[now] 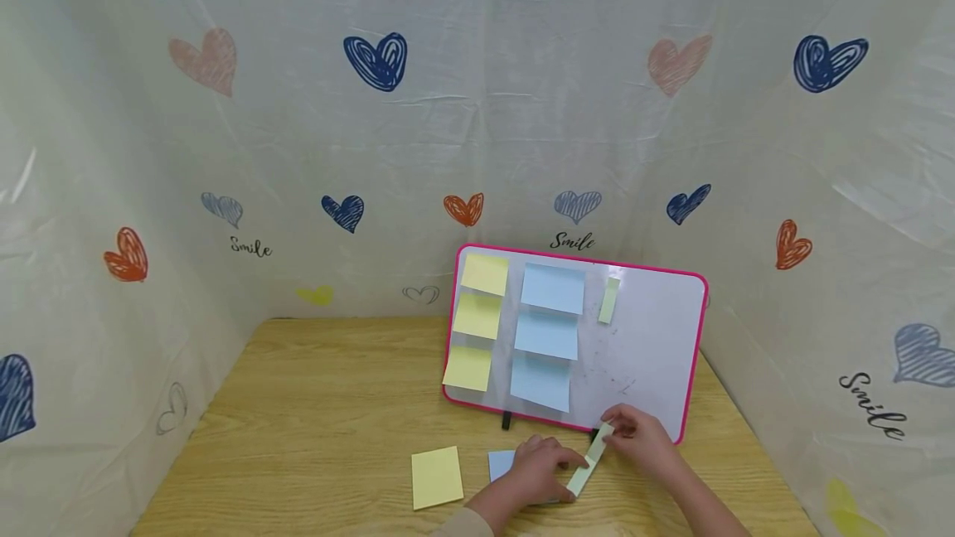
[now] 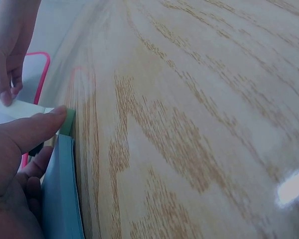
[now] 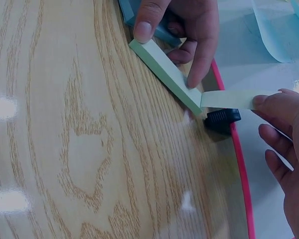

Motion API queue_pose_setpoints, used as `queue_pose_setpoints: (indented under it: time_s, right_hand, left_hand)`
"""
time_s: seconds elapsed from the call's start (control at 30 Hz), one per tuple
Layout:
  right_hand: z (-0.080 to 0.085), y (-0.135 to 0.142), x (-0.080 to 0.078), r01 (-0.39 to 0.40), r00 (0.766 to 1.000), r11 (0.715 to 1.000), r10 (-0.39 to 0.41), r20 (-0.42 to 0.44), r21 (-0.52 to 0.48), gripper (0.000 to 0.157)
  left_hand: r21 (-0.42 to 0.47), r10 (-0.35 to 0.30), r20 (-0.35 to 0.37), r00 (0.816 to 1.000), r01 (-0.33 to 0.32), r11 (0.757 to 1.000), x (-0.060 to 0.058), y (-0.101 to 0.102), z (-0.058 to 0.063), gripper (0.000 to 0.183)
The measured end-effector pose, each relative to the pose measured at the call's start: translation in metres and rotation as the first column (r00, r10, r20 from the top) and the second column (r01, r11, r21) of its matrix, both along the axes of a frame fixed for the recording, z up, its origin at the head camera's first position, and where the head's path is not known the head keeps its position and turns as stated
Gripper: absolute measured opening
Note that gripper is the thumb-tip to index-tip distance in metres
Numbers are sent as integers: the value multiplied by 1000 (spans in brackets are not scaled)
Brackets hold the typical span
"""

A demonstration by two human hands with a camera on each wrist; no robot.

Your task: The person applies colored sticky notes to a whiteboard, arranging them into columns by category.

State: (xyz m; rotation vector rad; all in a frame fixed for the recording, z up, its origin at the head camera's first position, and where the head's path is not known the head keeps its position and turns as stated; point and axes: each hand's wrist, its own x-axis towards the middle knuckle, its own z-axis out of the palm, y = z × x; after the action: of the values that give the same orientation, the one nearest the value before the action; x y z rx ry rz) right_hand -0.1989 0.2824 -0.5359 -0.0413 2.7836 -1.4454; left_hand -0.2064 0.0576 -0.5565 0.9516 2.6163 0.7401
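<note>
My left hand (image 1: 531,471) holds down a narrow pale green sticky note pad (image 3: 167,77) on the table, its thumb on one end and a finger on the other. My right hand (image 1: 640,435) pinches the loose end of the top strip (image 3: 226,98), which is lifted off the pad but still joined at the pad's far end. Beneath the left hand lies a blue sticky note pad (image 1: 500,462), mostly covered in the head view. Beyond both hands leans a pink-framed whiteboard (image 1: 649,346) with a single green strip (image 1: 609,300) stuck on it.
Three yellow notes (image 1: 477,316) and three blue notes (image 1: 547,334) hang in columns on the whiteboard. A yellow sticky note pad (image 1: 437,477) lies left of my hands. Black feet (image 1: 506,420) stick out under the board's lower edge. A heart-printed curtain (image 1: 477,123) surrounds the wooden table (image 1: 336,404).
</note>
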Motion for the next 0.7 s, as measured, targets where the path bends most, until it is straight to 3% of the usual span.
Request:
queue_pose_setpoints:
  time_s: [0.33,0.7]
  right_hand:
    - [2,-2,-2,35,999,999,-34,-30,20,22]
    - [16,1,-6,139,988,990,-138,-66,11,19]
  left_hand:
    - [-12,-5,-9,1000,5,1000,0,1,0,47]
    - [-9,-14,-16,1000,14,1000,-3,1,-1,45]
